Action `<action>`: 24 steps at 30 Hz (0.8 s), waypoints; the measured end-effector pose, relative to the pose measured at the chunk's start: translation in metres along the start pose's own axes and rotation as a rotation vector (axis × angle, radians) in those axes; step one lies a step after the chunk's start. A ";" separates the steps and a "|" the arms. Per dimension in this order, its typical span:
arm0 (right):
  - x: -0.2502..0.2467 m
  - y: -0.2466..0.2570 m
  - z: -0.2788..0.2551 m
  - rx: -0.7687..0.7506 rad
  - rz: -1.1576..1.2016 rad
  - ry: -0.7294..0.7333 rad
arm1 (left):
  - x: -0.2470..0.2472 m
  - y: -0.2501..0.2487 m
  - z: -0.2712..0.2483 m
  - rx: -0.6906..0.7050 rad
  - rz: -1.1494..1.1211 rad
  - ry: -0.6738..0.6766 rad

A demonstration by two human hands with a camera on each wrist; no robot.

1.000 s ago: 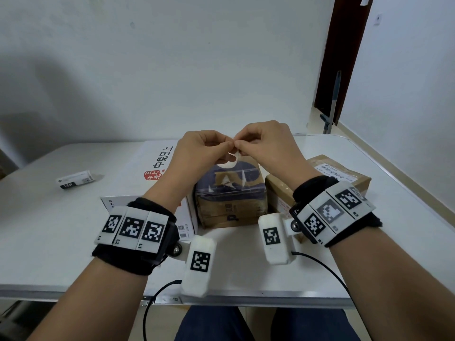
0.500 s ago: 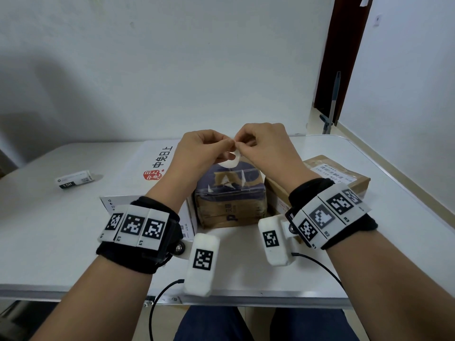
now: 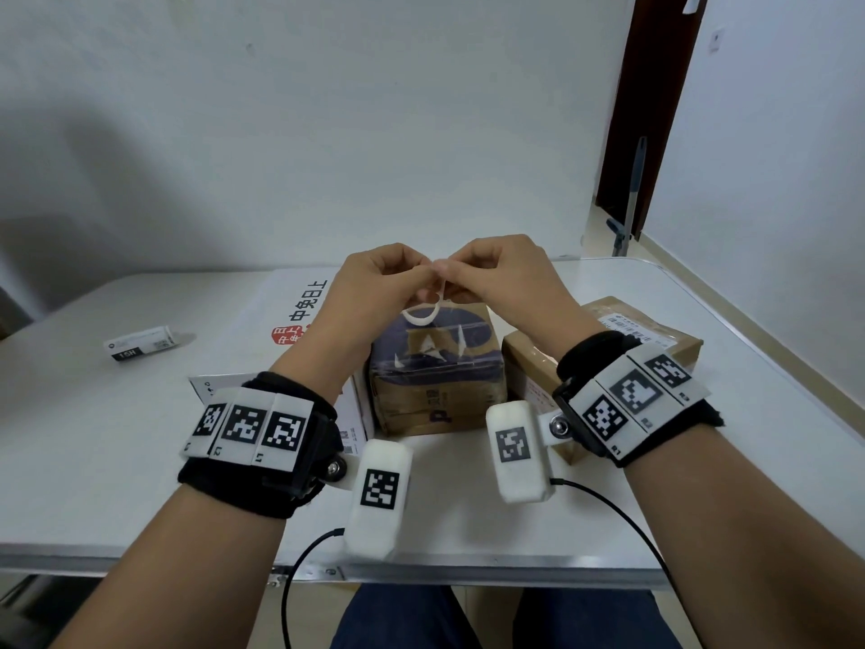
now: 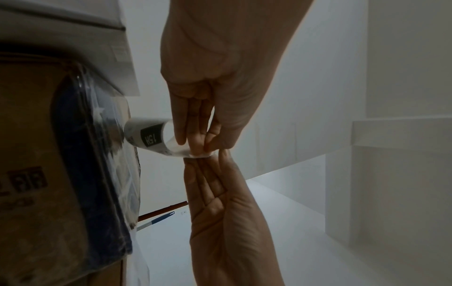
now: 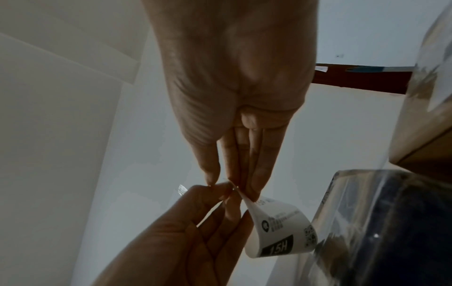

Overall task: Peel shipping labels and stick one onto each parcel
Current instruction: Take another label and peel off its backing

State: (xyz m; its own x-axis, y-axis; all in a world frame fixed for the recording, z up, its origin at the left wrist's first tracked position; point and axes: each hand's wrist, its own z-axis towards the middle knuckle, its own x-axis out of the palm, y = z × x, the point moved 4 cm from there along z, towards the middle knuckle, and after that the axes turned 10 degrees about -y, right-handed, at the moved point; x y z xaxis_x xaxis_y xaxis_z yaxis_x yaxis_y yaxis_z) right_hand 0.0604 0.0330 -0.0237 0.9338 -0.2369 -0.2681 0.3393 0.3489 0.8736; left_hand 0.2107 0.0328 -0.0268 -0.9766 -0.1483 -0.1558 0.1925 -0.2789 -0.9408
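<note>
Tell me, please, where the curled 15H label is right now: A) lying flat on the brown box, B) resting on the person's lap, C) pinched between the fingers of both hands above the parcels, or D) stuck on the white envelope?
C: the left hand and right hand both pinch the curled 15H label in the air.

A curled white shipping label (image 5: 278,228), printed with a black "15H" block and a small QR code, is being held up in the air above the parcels, pinched at its top edge between the fingertips of the left hand (image 3: 374,292) and the right hand (image 3: 505,283). It is seen hanging as a loop just above the middle parcel (image 3: 435,372), a brown carton wrapped in dark blue printed film and clear tape, standing on the desk (image 3: 93,414). A second brown parcel (image 3: 650,330), already bearing a white printed label, is lying just to its right. A rolled label (image 3: 140,344) marked "15H" is lying well apart at the far left.
</note>
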 end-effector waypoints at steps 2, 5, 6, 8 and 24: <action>0.000 -0.003 0.001 0.031 0.025 0.002 | 0.001 0.000 0.000 -0.007 -0.013 0.015; 0.000 -0.005 0.001 0.051 0.034 -0.017 | 0.003 0.001 0.000 -0.029 -0.039 0.030; 0.000 -0.006 0.001 0.063 0.042 -0.024 | 0.004 0.002 0.000 -0.038 -0.043 0.034; -0.002 -0.010 -0.001 0.128 0.105 -0.040 | 0.005 0.003 0.000 -0.068 -0.060 0.036; -0.003 -0.025 -0.005 0.382 0.563 -0.083 | 0.011 0.007 0.013 -0.227 -0.440 0.039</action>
State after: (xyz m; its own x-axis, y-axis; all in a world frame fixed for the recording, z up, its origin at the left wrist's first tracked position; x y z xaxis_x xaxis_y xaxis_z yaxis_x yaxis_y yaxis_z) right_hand 0.0494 0.0300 -0.0469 0.9394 -0.1871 0.2872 -0.2729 0.0988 0.9570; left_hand 0.2024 0.0169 -0.0310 -0.9641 -0.0266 0.2641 -0.2607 -0.0925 -0.9610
